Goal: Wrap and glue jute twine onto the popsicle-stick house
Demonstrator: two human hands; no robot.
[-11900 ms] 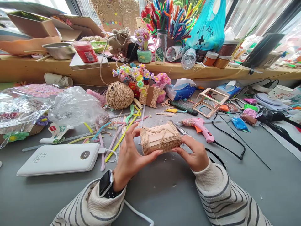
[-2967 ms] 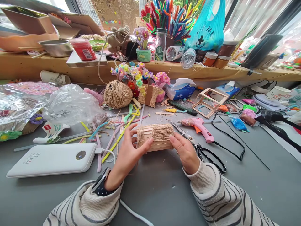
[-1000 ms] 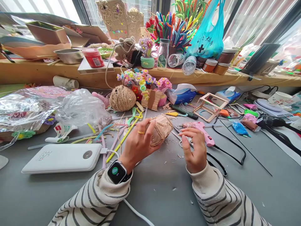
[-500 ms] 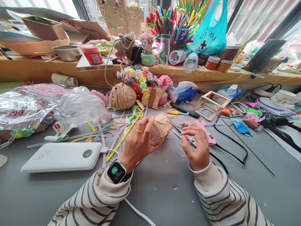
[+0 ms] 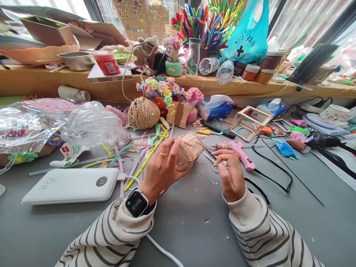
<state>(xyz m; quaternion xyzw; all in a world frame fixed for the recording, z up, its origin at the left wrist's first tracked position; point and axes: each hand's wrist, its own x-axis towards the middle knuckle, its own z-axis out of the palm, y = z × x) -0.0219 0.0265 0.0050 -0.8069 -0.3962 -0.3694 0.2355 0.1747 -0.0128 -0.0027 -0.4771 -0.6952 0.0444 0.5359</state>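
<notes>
My left hand [image 5: 164, 163] is wrapped round a small barrel-shaped craft piece [image 5: 196, 146] made of wooden sticks, with twine wound about it. It is held tilted above the table, its rounded end towards me and partly behind my fingers. To the right, apart from the piece, my right hand [image 5: 231, 174] has its fingers curled in towards the thumb; whatever is between them, if anything, is too small to make out. Scissors [image 5: 215, 167] lie just behind those fingers. A pink hot glue gun [image 5: 241, 152] rests beyond my right hand.
A white power bank [image 5: 71, 186] with a cable lies at the left. Behind stand a twine ball [image 5: 144, 113], a bundle of wooden sticks [image 5: 179, 115] and a small wooden frame [image 5: 251, 122]. The glue gun's black cord [image 5: 280, 187] loops across the right side.
The fingers of my right hand have curled closer to the thumb. My left hand keeps hold of the craft piece almost in place. The view has shifted slightly.
</notes>
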